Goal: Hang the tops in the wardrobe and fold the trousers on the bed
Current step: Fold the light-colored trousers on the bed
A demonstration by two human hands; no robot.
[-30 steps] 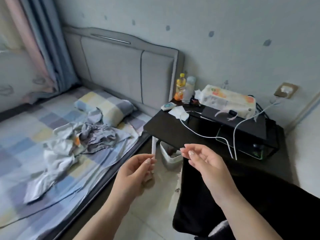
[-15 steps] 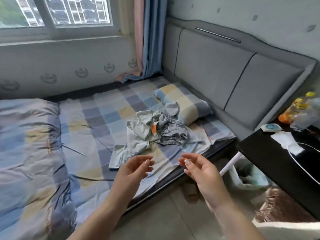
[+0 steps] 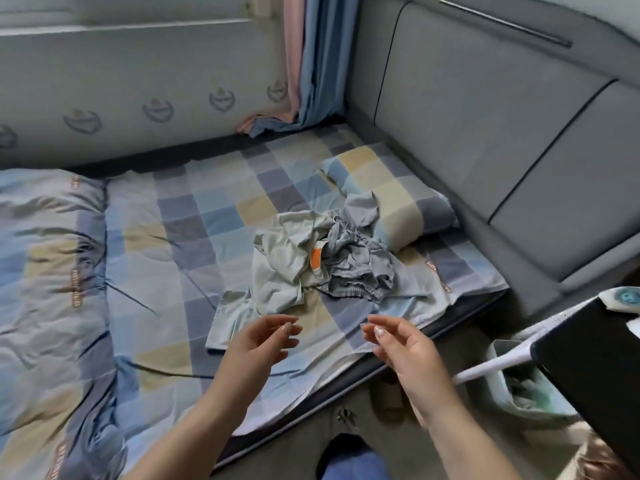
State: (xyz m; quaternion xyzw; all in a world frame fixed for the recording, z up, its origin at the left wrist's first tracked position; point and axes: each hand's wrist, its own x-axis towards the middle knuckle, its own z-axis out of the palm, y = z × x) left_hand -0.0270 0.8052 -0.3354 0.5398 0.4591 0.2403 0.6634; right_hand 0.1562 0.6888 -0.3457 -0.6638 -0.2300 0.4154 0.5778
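Note:
A crumpled heap of clothes lies on the checked bed sheet (image 3: 194,216): a pale green garment (image 3: 277,265) with an orange patch, and a grey-blue garment (image 3: 360,268) with an elastic waistband bunched against it. My left hand (image 3: 266,337) hovers over the bed's near edge, just short of the pale garment's lower end, fingers apart and holding nothing. My right hand (image 3: 398,344) hangs level with it, a little to the right, also empty with loose fingers. The wardrobe is out of sight.
A checked pillow (image 3: 398,188) lies against the grey padded headboard (image 3: 485,109). A bunched duvet (image 3: 48,271) covers the bed's left side. A black bedside table (image 3: 595,362) with a white leg stands at right, a bin (image 3: 519,382) beneath it. Curtains (image 3: 311,60) hang in the corner.
My view has swung from the bedside table to the bed and closed in on the clothes heap. Both hands stay raised and empty, now nearer the pale garment.

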